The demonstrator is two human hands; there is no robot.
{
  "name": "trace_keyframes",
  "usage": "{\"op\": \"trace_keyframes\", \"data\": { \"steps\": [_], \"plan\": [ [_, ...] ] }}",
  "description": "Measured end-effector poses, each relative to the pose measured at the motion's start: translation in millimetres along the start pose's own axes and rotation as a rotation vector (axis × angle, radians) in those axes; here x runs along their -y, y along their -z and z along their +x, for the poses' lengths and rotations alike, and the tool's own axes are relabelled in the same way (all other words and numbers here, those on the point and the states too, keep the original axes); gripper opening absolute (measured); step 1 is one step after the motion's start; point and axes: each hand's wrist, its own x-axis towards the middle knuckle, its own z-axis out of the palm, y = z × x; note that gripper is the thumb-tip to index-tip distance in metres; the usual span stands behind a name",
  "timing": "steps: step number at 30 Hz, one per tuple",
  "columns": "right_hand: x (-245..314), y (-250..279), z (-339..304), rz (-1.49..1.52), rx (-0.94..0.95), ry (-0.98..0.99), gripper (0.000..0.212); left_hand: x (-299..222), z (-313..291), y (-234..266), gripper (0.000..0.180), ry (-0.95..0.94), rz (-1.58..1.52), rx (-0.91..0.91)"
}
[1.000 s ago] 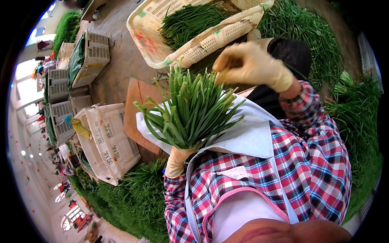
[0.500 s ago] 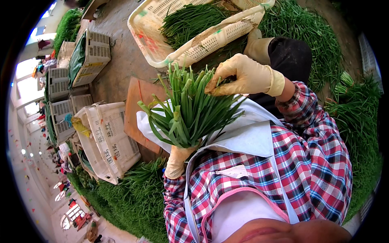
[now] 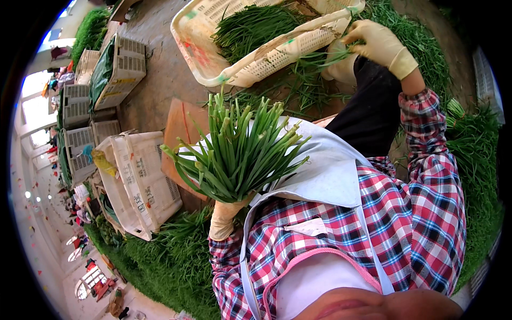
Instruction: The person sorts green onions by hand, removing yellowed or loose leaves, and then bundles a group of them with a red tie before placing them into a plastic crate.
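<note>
Left hand (image 3: 226, 217) clasping greens (image 3: 240, 154), right hand (image 3: 381, 47) outstretched, farther from them than before, fingers (image 3: 353, 38) bent beside loose leaves (image 3: 312, 61), its hold unclear

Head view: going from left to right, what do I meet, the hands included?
White crate with yellow plastic at its edge → brown board → gloved left hand → gloved right hand → greens at far right.

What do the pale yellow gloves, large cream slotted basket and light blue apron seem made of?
Pale yellow gloves: probably matte latex or similar rubber; they cling and crease.
Large cream slotted basket: likely moulded plastic, dull and stained; slots are regular.
Light blue apron: smooth, perhaps coated fabric or plastic sheeting; folds look broad.
</note>
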Motion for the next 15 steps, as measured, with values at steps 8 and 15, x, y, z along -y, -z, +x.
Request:
{"op": "trace_keyframes", "data": {
  "steps": [8, 15],
  "plan": [
    [171.8, -41.3, 4.7, 0.567, 0.293, 0.68, 0.028, -6.6, 5.8, -1.0, 0.053, 0.08, -0.153, 0.023],
    [137.5, -14.4, -0.7, 1.313, 0.571, 0.43, 0.027, -9.2, -12.5, 9.0, 0.053, 0.232, -0.335, 0.036]
  ]
}}
